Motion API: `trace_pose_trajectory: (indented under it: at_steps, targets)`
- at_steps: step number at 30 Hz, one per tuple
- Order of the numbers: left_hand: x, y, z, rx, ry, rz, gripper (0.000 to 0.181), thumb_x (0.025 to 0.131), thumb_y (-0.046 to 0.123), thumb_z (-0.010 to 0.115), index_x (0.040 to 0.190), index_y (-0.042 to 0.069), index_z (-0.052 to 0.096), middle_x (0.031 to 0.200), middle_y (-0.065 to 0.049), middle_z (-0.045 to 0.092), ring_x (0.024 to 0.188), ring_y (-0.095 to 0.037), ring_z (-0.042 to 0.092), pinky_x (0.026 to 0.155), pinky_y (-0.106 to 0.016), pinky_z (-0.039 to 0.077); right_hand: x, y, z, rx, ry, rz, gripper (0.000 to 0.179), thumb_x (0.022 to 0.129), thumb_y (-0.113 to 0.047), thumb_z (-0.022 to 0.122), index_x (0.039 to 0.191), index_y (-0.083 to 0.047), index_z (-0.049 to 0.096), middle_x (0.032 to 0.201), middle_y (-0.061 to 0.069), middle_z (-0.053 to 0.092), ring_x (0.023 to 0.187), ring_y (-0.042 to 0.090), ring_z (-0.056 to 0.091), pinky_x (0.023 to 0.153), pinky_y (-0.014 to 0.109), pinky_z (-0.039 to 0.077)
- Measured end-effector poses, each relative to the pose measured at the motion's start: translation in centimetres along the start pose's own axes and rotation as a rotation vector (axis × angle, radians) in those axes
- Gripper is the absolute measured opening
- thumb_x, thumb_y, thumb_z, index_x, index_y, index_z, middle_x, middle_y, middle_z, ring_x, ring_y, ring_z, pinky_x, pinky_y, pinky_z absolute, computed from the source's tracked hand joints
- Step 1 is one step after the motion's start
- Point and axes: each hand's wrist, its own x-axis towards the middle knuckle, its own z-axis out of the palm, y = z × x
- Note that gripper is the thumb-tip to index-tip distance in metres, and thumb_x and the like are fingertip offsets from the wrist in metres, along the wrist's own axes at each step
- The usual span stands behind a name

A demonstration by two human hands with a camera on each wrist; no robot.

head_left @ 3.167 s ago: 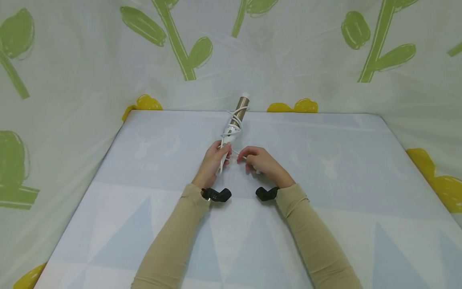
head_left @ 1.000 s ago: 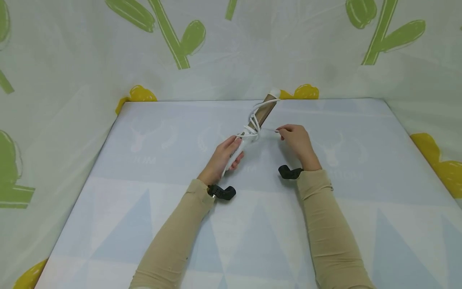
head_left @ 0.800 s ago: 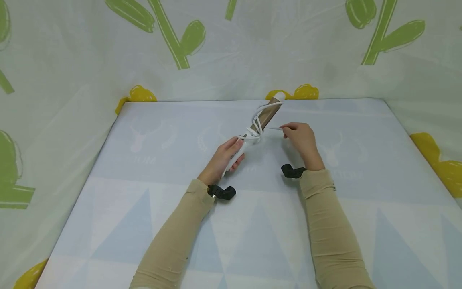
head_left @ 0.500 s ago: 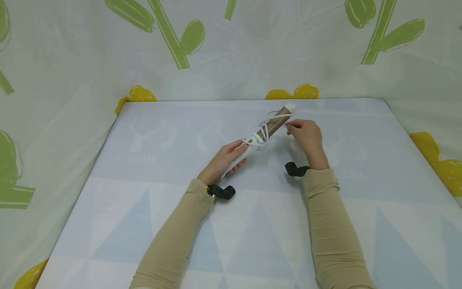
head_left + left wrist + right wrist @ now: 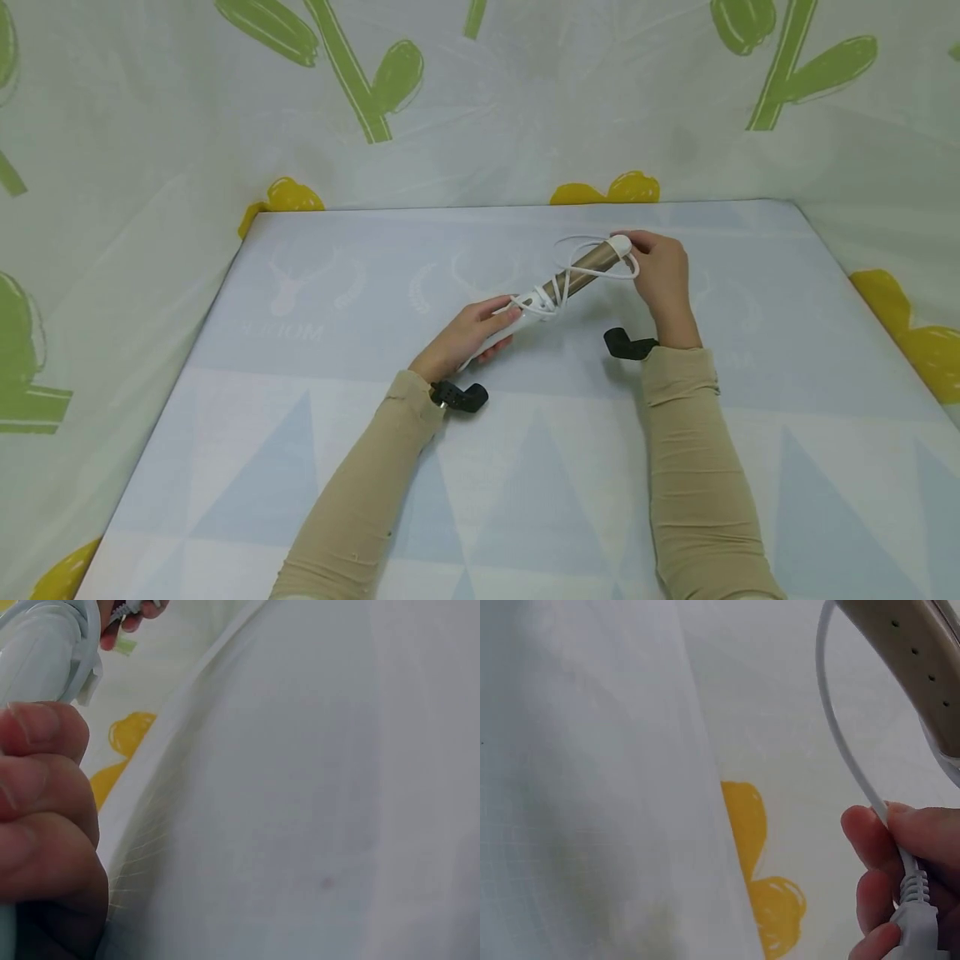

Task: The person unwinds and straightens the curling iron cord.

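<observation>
A hair styling iron (image 5: 588, 266) with a white handle, gold-brown barrel and white tip is held above the table, slanting up to the right. My left hand (image 5: 468, 332) grips its handle; in the left wrist view the curled fingers (image 5: 52, 787) wrap the lower part. White cord (image 5: 838, 739) winds loosely round the barrel and the top of the handle. Beside the tip, my right hand (image 5: 663, 271) pinches this cord between thumb and finger. The right wrist view shows the white plug (image 5: 919, 926) lying within that hand's fingers, partly hidden.
Beneath both hands lies a pale blue and white patterned tabletop (image 5: 540, 467). Behind its far edge hangs a light curtain (image 5: 525, 100) printed with green leaves and yellow shapes. Each wrist wears a black camera mount (image 5: 461, 397).
The right hand has moved right and away from me, drawing the cord toward the tip. The iron has swung clockwise, from pointing away to slanting right. The left hand keeps its hold.
</observation>
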Motion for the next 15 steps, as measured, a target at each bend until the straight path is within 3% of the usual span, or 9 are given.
trace_pose_trajectory:
  at_steps: [7,15]
  targets:
    - [0.8,-1.4,-0.2,0.015,0.016,0.006,0.056,0.081,0.056,0.053,0.13,0.03,0.043,0.112,-0.004,0.055,0.058,-0.018,0.047,0.044,-0.026,0.035,0.1,0.2,-0.2,0.059,0.002,-0.003,0.026,0.09,-0.026,0.053,0.109,-0.013,0.066,0.106,0.005,0.062,0.087,0.01,0.049,0.066,0.019,0.039]
    - [-0.1,0.3,0.1,0.032,0.011,-0.004,0.052,0.089,0.043,0.049,0.135,0.02,0.038,0.116,-0.005,0.053,0.047,-0.018,0.039,0.046,-0.027,0.037,0.1,0.4,-0.6,0.085,0.002,0.061,0.028,0.089,-0.032,0.053,0.109,-0.017,0.066,0.107,0.001,0.062,0.092,0.01,0.051,0.073,0.024,0.04]
